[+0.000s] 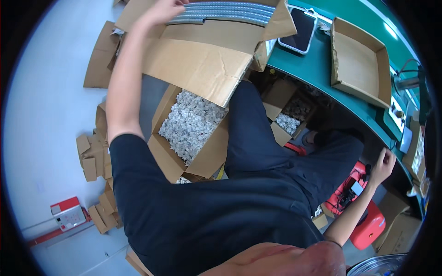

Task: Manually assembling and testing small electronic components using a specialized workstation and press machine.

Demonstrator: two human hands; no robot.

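My left hand (165, 11) reaches to the far left corner of an open cardboard box (198, 57). Its fingers are bent together beside a stack of blue-grey strips (225, 12) lying in that box; what they pinch, if anything, is too small to make out. Off to the right, my right hand (383, 168) hangs by the edge of the green workbench (317, 76), fingers curled closed. Whatever may be between those fingers is hidden. Below the strip box, a second open carton (168, 158) holds a heap of small whitish pieces (191, 122).
On the bench lie a phone (299, 30) and a shallow cardboard tray (361, 62). Under it stands a small carton of whitish pieces (288, 123). A red stool (368, 225) with cables is beside my legs. Flattened cartons (94, 156) line the left wall.
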